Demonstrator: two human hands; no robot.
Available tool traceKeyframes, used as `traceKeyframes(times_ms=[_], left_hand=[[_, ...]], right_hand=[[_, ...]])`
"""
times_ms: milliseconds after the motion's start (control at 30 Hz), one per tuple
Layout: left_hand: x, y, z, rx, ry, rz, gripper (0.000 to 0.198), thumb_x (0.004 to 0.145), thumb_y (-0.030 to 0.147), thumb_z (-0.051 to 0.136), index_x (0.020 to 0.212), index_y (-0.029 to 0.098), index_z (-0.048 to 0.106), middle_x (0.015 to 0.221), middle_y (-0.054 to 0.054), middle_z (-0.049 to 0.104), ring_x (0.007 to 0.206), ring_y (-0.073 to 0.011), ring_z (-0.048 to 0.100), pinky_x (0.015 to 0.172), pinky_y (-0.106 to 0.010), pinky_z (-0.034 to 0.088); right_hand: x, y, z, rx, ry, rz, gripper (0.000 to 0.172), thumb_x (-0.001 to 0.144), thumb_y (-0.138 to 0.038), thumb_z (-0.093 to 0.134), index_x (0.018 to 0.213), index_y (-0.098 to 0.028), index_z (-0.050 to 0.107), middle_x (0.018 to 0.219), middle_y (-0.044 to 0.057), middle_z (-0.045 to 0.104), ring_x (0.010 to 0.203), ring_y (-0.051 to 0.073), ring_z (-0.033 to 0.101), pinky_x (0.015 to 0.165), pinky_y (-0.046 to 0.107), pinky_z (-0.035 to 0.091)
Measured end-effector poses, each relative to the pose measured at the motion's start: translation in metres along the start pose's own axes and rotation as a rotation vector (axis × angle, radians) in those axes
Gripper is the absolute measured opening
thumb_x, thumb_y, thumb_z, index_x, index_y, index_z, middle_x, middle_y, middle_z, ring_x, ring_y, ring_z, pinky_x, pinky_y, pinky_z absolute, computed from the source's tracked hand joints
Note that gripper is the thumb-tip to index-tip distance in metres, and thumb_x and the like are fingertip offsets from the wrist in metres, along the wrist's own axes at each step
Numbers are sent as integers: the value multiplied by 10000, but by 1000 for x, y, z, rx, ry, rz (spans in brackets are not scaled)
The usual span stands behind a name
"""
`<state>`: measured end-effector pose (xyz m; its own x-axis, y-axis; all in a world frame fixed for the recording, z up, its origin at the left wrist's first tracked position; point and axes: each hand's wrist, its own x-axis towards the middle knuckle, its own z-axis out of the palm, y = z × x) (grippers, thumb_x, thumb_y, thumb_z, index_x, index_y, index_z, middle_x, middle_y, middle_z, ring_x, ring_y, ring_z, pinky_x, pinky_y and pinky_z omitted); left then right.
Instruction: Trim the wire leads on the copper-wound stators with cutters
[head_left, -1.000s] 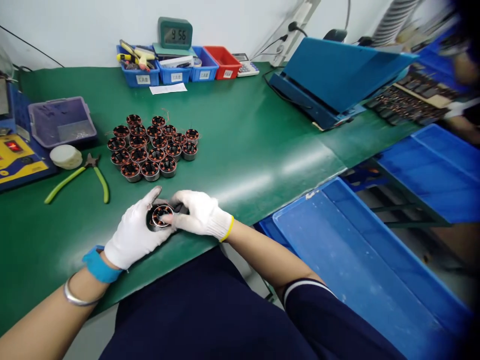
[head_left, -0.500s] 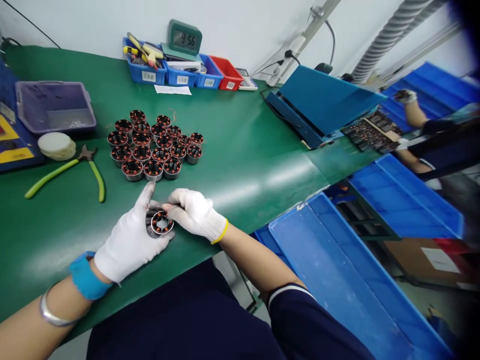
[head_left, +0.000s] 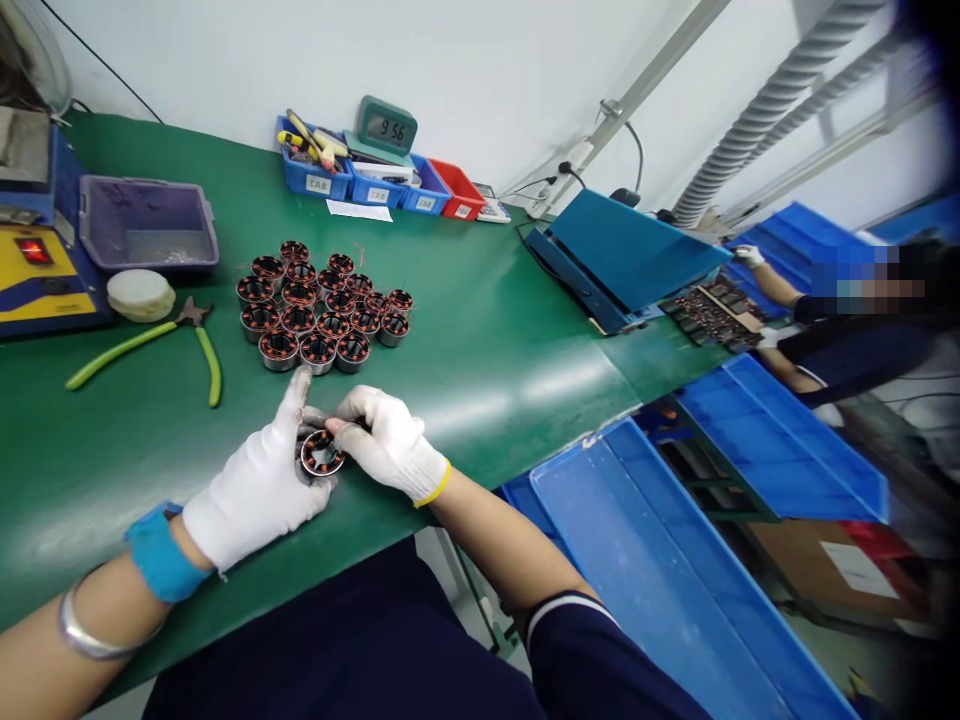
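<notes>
A motor stator, a metal ring with copper windings inside, sits between the fingers and thumb of my left hand. Its open face is tilted up toward me. My right hand is closed in a pinch at the ring's upper right rim; what lies between those fingertips is too small to make out. Both hands wear white gloves, with dark smudges on the left fingers. Just beyond them stands a group of similar stators, several in rows, some with thin wire ends sticking up.
Green-handled cutters lie open at the left, near a round white pad and a purple bin. Tool boxes and a clock line the wall. Blue trays stand at right, where another person works.
The view has shifted a little, showing more of the left side. My hands keep the same hold at the stator, with only a slight shift of the fingers. The co-worker's far hand has moved.
</notes>
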<state>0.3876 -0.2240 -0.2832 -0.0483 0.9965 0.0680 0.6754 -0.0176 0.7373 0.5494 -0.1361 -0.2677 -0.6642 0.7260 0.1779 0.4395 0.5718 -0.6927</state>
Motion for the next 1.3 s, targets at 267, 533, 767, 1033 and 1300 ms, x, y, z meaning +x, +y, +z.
traceKeyframes(times_ms=[267,533,767,1033,1300], left_hand=[[-1,-3,-5,-3,-12,49,1055,714,339,568,1632,229,60,1209,-56,719,937,-257,745,828,-380,588],[-5,0,-9,7,-8,35,1000,722,363,570,1619,171,173,1151,-76,741,896,-262,750,781,-351,590],[-2,-7,-8,8,-26,80,989,706,327,563,1618,230,194,1237,-43,721,1009,-271,735,880,-387,583],[-2,-6,-13,11,-61,80,989,708,333,555,1622,213,199,1231,-57,726,943,-266,747,823,-371,595],[-3,-9,-11,55,-36,94,904,738,384,614,1580,255,312,1311,-62,691,1097,-296,711,924,-405,595]], right_hand=[[-35,23,-23,-371,155,86,181,951,-337,556,891,-192,646,919,69,658,822,191,609,779,310,485],[-27,-22,-14,-747,-307,-100,433,1028,-289,358,1414,-239,547,1060,104,696,875,267,682,690,362,519],[-36,-23,-24,-911,-403,7,368,1024,-260,375,1284,-264,635,973,94,699,820,285,695,599,350,480],[-54,-32,-24,-367,-84,16,902,846,-575,713,1585,-201,356,1527,150,508,1034,257,692,886,357,562],[-43,-3,0,-225,-214,165,312,1004,-436,543,1185,-256,722,1123,33,764,1068,215,702,812,279,501]])
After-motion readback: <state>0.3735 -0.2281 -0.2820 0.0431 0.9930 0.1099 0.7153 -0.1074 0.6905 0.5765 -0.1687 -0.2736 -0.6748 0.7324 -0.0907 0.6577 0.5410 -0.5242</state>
